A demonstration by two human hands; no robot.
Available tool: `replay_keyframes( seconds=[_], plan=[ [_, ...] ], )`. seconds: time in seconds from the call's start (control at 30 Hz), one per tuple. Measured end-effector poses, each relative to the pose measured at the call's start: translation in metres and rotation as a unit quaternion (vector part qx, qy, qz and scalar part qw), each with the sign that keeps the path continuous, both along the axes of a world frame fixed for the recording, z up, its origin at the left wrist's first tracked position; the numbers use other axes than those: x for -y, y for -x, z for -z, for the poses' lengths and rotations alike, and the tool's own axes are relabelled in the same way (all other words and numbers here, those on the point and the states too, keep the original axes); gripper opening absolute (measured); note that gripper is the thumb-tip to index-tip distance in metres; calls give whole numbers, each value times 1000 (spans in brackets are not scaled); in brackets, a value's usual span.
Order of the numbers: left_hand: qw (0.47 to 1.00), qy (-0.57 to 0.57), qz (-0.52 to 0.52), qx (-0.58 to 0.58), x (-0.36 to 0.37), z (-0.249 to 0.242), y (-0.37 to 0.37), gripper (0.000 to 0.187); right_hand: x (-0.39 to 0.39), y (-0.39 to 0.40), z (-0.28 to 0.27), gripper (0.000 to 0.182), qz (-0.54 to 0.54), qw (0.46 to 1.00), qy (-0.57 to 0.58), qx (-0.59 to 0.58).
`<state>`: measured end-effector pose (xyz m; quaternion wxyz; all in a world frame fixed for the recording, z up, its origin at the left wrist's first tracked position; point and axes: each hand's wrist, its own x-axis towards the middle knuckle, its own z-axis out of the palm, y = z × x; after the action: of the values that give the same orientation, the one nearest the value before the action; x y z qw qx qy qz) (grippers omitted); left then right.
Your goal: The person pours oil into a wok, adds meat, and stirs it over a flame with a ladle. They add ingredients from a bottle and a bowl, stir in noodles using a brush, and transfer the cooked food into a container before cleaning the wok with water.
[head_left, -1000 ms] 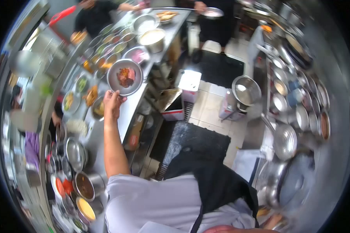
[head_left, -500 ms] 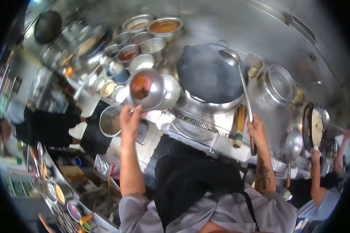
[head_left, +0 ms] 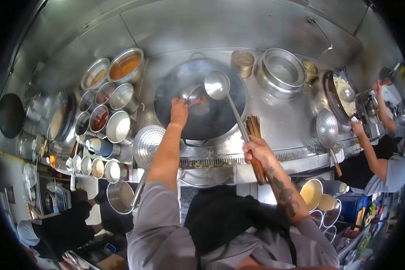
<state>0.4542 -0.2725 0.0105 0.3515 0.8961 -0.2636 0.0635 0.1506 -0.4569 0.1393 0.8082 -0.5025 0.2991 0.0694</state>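
Note:
A large dark wok sits on the stove in front of me. Over it my left hand grips a metal bowl, tipped steeply so that mostly its rim shows. Reddish food pieces appear just beside the bowl, over the wok. My right hand is closed around the long handle of a ladle, its wooden end pointing back toward me. The ladle's head overlaps the wok's upper right part in this view. A bamboo brush lies right behind my right hand.
A perforated strainer lies left of the wok, near several seasoning pots. To the right stand a metal pot and another strainer. A co-worker handles a pan at far right; another person is at lower left.
My left hand has carried the bowl right, over the wok, and tipped it. The ladle has moved left over the wok. My view has turned and shifted to the right.

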Motion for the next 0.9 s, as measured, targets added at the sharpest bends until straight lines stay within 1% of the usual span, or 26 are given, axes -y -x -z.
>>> replay_keyframes(
  seconds=[0.03, 0.07, 0.1, 0.13, 0.17, 0.2, 0.23, 0.3, 0.37, 0.43, 0.47, 0.5, 0.57, 0.6, 0.63, 0.67, 0.7, 0.73, 0.77, 0.8, 0.83, 0.87, 0.9],
  plan=[
    [1000, -1, 5, -3, 1, -6, 5, 20, -3, -1, 0, 6, 14, 1000, -23, 0],
    [998, -44, 39, 4, 3, -11, 12, 21, -7, -2, 6, 13, 6, 1000, -4, -11],
    [994, -86, 71, 11, 6, -11, 15, 21, -4, 0, 6, 13, 11, 1000, -4, -14],
    [994, -86, 74, 10, 3, -11, 7, 21, 0, 4, 4, 18, 4, 1000, -10, -22],
    [997, -57, 55, 15, -3, -12, -5, 21, 5, 8, 1, 23, -5, 999, -18, -29],
    [999, -29, 33, 21, -9, -18, -10, 21, 9, 12, -1, 32, 4, 998, -62, -26],
    [999, -30, 30, 20, -10, -20, -3, 21, 4, 12, -3, 32, 0, 998, -63, -26],
    [990, -33, 125, 54, -6, -23, 13, 19, -9, 14, -5, 32, 8, 996, -82, -20],
    [991, -18, 112, 74, -8, -27, 10, 19, -3, 20, -6, 31, -16, 997, -81, -8],
    [996, 28, 34, 80, -16, -35, 1, 19, 4, 27, -15, 28, -24, 994, -108, -19],
    [985, 9, 70, 156, -15, -26, 5, 18, 1, 29, -12, 29, -12, 992, -129, -12],
    [987, 0, 124, 97, -12, -28, 22, 18, -4, 31, -10, 29, -17, 991, -129, -12],
    [986, 23, 120, 113, -10, -30, 33, 14, -8, 32, -12, 29, -19, 997, -70, -12],
    [986, 24, 117, 118, -12, -33, 25, 14, 1, 37, -15, 26, -19, 998, -56, -15],
    [991, 6, 73, 111, -19, -35, 14, 15, 8, 42, -13, 26, -23, 998, -55, -12],
    [994, -14, 28, 101, -26, -33, 11, 20, 14, 49, -9, 24, -51, 999, 11, -5],
    [995, -16, 21, 101, -31, -36, 16, 20, 20, 55, -2, 23, -81, 994, 77, 2],
    [992, 113, -32, -48, -36, -42, 20, 25, 22, 63, 6, 22, -105, 982, 152, 38],
    [948, 241, -83, -191, -40, -49, 23, 30, 28, 67, 6, 22, -114, 981, 153, 43],
    [935, 297, -80, -174, -44, -51, 30, 30, 33, 71, 1, 24, -155, 959, 229, 56],
    [935, 298, -90, -170, -49, -52, 36, 30, 40, 74, -1, 26, -195, 931, 302, 68],
    [917, 341, -83, -190, -54, -52, 44, 29, 54, 69, 11, 32, -257, 886, 380, 73],
    [897, 381, -75, -212, -58, -52, 57, 28, 56, 61, 30, 32, -265, 885, 376, 71]
  ],
)
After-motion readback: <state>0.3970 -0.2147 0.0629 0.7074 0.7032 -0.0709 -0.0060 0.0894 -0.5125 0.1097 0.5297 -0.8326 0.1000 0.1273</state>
